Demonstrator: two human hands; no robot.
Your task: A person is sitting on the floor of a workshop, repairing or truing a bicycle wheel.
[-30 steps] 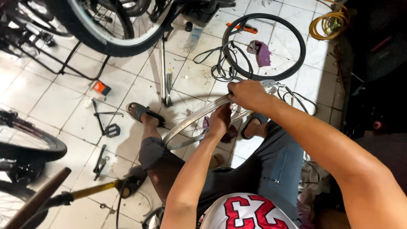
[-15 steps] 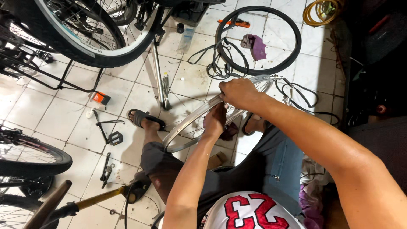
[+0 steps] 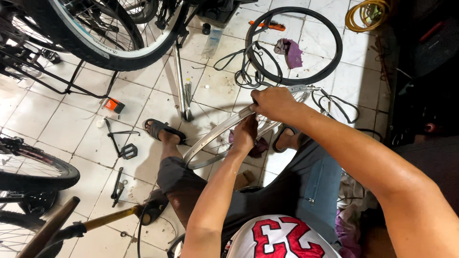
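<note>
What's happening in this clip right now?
A person sits on a tiled floor with a bare silver wheel rim across the lap. The right hand grips the rim's upper edge, and the left hand is at the spokes inside it. A loose black tyre lies on the tiles beyond, with a purple rag inside its ring. Bicycle wheels, a pedal crank and small tools sit to the left.

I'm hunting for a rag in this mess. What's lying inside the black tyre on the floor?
Inside the black tyre lies a crumpled purple cloth on the white tiles. An orange-handled brush lies across its far rim, and a loop of black tube overlaps its near-left side. What the cloth covers cannot be seen.
</note>
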